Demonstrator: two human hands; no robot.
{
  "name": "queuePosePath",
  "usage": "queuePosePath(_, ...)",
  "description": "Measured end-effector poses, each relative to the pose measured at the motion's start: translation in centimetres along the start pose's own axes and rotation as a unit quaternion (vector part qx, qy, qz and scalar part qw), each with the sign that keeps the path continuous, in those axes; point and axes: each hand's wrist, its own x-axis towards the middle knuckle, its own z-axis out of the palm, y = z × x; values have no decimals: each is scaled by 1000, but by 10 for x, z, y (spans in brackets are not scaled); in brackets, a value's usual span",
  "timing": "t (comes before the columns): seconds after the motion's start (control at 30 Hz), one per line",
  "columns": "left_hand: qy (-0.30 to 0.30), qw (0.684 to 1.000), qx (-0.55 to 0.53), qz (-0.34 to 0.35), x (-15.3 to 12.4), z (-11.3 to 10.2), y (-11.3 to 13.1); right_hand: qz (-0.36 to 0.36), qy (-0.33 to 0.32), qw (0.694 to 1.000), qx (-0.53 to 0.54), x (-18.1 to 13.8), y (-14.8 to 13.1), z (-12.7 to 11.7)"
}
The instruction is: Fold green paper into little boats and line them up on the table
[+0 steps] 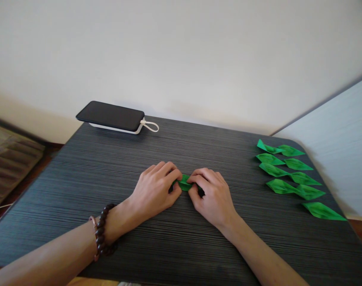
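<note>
Between my two hands, at the middle of the dark table (pixel 124 167), is a small piece of folded green paper (pixel 185 183). My left hand (pixel 158 186) pinches its left end between thumb and fingertips. On the other side, my right hand (pixel 210 194) pinches the right end in the same way. Only the paper's middle shows; both ends are hidden by my fingers. Several folded green paper boats (pixel 300 178), pointed at their ends, lie in a rough column at the table's right side.
A black phone (pixel 112 115) rests on a white block at the back left, with a short white cable (pixel 151 126) looping from its right end. A pale wall (pixel 181 59) stands behind the table, and a light panel (pixel 344 147) borders its right side.
</note>
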Motion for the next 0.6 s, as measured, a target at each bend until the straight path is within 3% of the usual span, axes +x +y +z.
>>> queuePosePath(0.6, -11, 1000, 14, -9, 1, -1, 5, 32, -15, 999, -28, 0, -2, 5)
